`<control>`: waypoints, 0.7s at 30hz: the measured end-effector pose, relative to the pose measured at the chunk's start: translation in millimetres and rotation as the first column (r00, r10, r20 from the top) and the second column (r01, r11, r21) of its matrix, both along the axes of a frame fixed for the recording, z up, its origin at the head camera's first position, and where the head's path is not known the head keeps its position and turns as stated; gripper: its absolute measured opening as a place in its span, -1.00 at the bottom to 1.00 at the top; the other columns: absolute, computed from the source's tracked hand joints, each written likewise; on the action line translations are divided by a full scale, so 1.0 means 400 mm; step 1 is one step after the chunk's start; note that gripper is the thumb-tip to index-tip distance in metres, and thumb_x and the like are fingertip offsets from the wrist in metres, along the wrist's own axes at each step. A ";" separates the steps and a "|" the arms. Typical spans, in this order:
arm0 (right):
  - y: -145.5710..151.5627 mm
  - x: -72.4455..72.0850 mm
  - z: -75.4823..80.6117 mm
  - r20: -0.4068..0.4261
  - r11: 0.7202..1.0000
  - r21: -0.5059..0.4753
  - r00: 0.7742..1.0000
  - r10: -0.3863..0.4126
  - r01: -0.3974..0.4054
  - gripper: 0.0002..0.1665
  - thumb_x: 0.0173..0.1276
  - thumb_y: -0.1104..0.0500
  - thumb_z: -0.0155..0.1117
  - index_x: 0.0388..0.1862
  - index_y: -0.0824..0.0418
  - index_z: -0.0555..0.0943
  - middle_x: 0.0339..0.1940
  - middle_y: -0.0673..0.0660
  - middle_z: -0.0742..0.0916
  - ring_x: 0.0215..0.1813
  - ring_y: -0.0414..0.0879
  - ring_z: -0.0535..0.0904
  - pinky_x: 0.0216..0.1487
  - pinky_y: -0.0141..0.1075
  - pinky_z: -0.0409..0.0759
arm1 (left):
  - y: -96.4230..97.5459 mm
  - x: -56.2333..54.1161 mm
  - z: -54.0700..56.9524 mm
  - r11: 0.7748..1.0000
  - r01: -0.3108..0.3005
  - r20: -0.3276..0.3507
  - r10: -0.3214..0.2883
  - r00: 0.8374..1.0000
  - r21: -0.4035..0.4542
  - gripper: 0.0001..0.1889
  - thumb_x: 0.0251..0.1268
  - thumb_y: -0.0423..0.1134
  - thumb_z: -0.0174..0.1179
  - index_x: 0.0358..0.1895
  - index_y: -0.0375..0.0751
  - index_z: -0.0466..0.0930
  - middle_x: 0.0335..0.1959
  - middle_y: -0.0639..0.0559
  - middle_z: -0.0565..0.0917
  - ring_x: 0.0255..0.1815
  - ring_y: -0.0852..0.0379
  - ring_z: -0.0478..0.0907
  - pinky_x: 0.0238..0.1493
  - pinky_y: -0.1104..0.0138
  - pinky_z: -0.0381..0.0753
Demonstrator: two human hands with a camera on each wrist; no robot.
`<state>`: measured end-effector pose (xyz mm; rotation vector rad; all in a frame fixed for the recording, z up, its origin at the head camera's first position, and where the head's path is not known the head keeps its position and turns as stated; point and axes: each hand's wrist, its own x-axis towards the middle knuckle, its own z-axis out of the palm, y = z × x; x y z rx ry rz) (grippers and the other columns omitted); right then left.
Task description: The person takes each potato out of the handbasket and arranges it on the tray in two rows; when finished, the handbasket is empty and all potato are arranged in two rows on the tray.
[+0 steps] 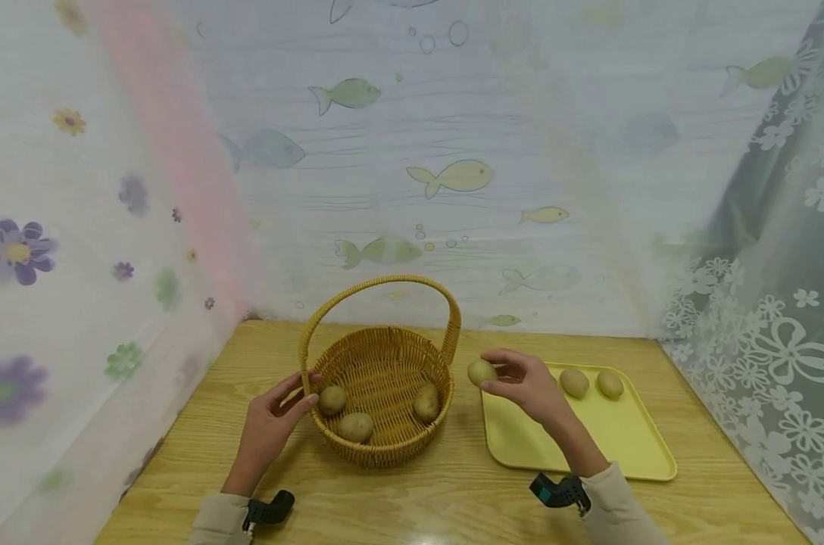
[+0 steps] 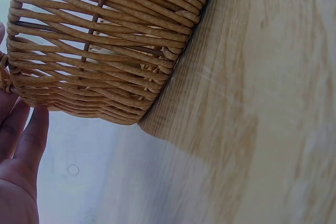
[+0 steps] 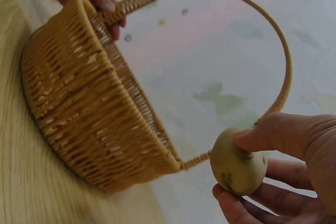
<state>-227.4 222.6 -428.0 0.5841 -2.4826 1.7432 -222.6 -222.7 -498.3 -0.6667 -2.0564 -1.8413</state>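
A wicker basket (image 1: 378, 456) with a tall arched handle stands on the table, three potatoes lying inside, one of them a potato (image 1: 355, 428) near the front rim. At its left side my left hand (image 1: 265, 424) grips the rim at the foot of the handle; the left wrist view shows fingers (image 2: 32, 137) against the wickerwork. My right hand (image 1: 531, 390) pinches a small potato (image 3: 239, 162) between thumb and fingertips. That hand is raised between the basket and the yellow tray (image 1: 589, 446), overlapping the tray's left edge in the head view.
At the tray's back lie a potato (image 1: 574, 383) and another potato (image 1: 610, 384), with one more partly hidden behind my right hand. The wooden table (image 1: 412, 503) meets a fish-patterned curtain (image 1: 385, 189) behind and flowered curtains at both sides.
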 end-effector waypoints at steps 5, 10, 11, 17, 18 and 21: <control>0.020 0.000 -0.016 0.019 1.000 0.003 1.000 -0.023 0.023 -0.42 0.41 0.23 0.49 0.36 0.34 0.59 0.25 0.31 0.66 0.15 0.20 0.64 0.02 -0.23 0.73 | -0.001 0.002 0.003 1.000 0.002 0.008 -0.002 1.000 0.007 -0.52 0.50 -0.46 0.26 0.42 -0.44 0.48 0.27 -0.38 0.60 0.43 0.04 0.45 0.37 0.27 0.49; 0.040 -0.001 -0.032 0.035 0.998 0.023 0.998 -0.052 0.051 -0.40 0.41 0.22 0.50 0.36 0.39 0.58 0.25 0.33 0.65 0.14 0.21 0.63 0.01 -0.23 0.73 | 0.000 0.001 0.004 1.000 -0.005 0.011 0.005 1.000 0.000 -0.52 0.50 -0.45 0.26 0.42 -0.44 0.48 0.28 -0.34 0.60 0.43 0.05 0.45 0.36 0.29 0.50; 0.044 -0.002 -0.036 0.040 0.998 0.027 0.997 -0.061 0.060 -0.40 0.40 0.22 0.50 0.36 0.38 0.58 0.26 0.32 0.65 0.15 0.21 0.63 0.01 -0.23 0.73 | 0.000 0.000 0.004 1.000 -0.006 0.012 0.006 1.000 0.001 -0.52 0.50 -0.45 0.26 0.42 -0.44 0.48 0.29 -0.34 0.60 0.43 0.04 0.45 0.36 0.29 0.50; 0.065 -0.002 -0.065 0.067 0.994 0.047 0.993 -0.096 0.093 -0.39 0.39 0.21 0.52 0.37 0.35 0.59 0.29 0.31 0.65 0.15 0.20 0.64 -0.01 -0.24 0.73 | 0.001 -0.001 0.001 1.000 0.003 0.018 -0.003 1.000 0.017 -0.52 0.50 -0.45 0.26 0.42 -0.46 0.48 0.29 -0.43 0.56 0.42 0.02 0.47 0.37 0.28 0.50; 0.068 -0.001 -0.070 0.069 0.994 0.050 0.993 -0.099 0.095 -0.38 0.39 0.21 0.51 0.38 0.37 0.58 0.30 0.32 0.64 0.15 0.21 0.63 -0.02 -0.25 0.73 | 0.001 -0.001 0.000 1.000 0.004 0.018 -0.005 1.000 0.018 -0.52 0.50 -0.46 0.26 0.42 -0.46 0.47 0.29 -0.44 0.56 0.41 0.02 0.47 0.37 0.27 0.50; 0.074 0.000 -0.084 0.076 0.992 0.050 0.990 -0.118 0.114 -0.37 0.39 0.22 0.51 0.37 0.41 0.56 0.30 0.36 0.63 0.17 0.24 0.63 -0.02 -0.27 0.72 | 0.000 0.001 0.001 1.000 0.007 0.022 -0.008 1.000 0.021 -0.52 0.50 -0.45 0.26 0.42 -0.45 0.47 0.29 -0.43 0.56 0.42 0.01 0.46 0.37 0.26 0.49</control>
